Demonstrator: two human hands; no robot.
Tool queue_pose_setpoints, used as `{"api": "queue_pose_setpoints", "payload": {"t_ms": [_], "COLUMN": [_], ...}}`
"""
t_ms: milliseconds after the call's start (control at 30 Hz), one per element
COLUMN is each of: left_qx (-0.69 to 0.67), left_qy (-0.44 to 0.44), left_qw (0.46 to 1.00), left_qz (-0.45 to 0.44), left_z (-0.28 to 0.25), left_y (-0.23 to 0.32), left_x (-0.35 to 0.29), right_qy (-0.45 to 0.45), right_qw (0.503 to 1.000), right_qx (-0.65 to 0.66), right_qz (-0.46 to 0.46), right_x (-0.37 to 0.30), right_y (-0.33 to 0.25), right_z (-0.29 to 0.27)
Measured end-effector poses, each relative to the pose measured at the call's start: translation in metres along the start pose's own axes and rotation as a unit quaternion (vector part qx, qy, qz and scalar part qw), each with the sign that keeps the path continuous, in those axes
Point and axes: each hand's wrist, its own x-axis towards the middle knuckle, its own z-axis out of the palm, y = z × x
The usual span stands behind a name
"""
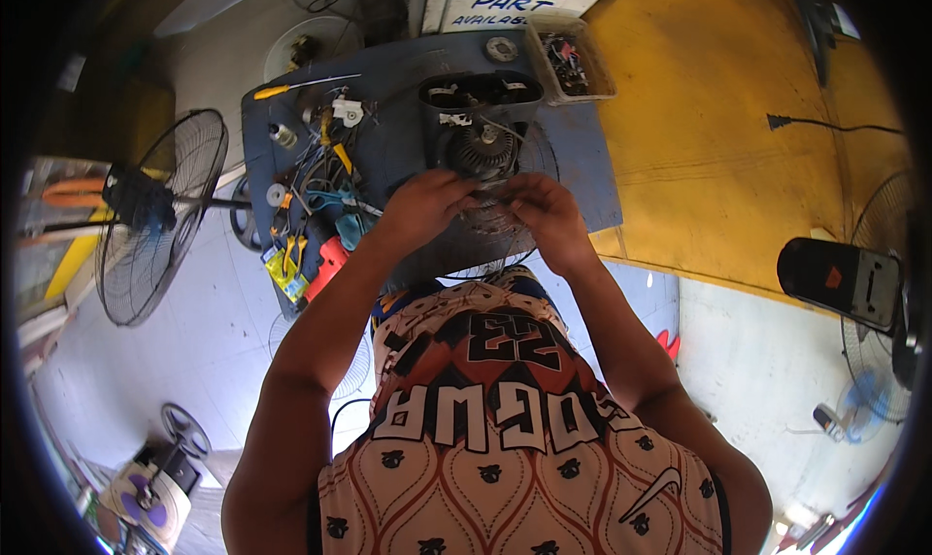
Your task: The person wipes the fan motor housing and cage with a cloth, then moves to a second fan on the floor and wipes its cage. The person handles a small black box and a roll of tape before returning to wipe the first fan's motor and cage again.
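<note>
My L hand (427, 203) and R hand (549, 210) are both at the near side of a dark, round, finned fan motor (482, 152), fingers bent in narrow, tips close together; can't tell if either one's pinching smth, too small to see. Motor's approx mid-worktable, a bit twd the R edge of the blue-grey worktable (587, 181), w/ a dark oval plastic housing (481, 103) just behind it, twd the far edge. Pale round ring-shaped part (501, 49) lies by the far edge, next to a clear plastic bin (582, 98) of small parts at the far R corner. Yellow-handled screwdriver (282, 90) is nr the far L corner, w/ a white plastic part (347, 111) just R of it. Yellow-handled pliers (291, 249) lie by the L edge, twd the near L corner.
</note>
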Motion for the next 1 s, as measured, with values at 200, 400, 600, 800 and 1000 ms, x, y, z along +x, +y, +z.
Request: {"api": "queue_pose_setpoints", "payload": {"t_ms": [200,400,600,800,1000], "left_qx": [0.069,0.012,-0.137,-0.434,-0.54], "left_qy": [0.197,0.343,0.378,0.431,0.633], "left_qw": [0.971,0.826,0.644,0.438,0.256], "left_qz": [-0.115,-0.448,-0.651,-0.659,-0.492], "left_z": [0.017,0.079,0.22,0.305,0.327], "left_y": [0.007,0.035,0.083,0.015,-0.141], "left_x": [-0.041,-0.177,-0.294,-0.318,-0.28], "right_qy": [-0.038,-0.099,-0.106,-0.036,-0.038], "right_qw": [0.994,0.968,0.94,0.865,0.728], "right_qx": [-0.097,-0.212,-0.291,-0.463,-0.588], "right_qz": [-0.036,-0.086,-0.145,-0.188,-0.351], "right_x": [0.03,0.075,0.147,0.124,0.025], "right_y": [0.024,0.04,0.051,0.075,0.111], "right_z": [-0.056,-0.127,-0.174,-0.169,-0.149]}}
